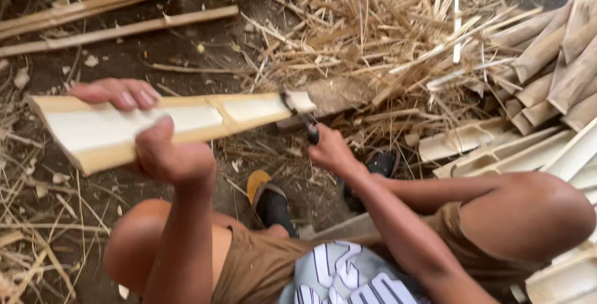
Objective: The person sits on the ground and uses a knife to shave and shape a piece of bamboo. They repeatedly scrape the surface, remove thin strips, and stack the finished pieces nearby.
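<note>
My left hand (163,148) was clamped around the near end of a split bamboo slat (168,127), fingers over the top edge, thumb on the pale inner face, slat held level above the dirt. At its far end a knife (298,114) sat cut into the slat, my right hand (333,152) fisted around its dark handle. Stacked bamboo pieces (547,92) lay right.

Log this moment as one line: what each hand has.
left hand: gripping split bamboo piece | right hand: holding knife, blade at piece's far end | beside: stacked bamboo slats
</note>
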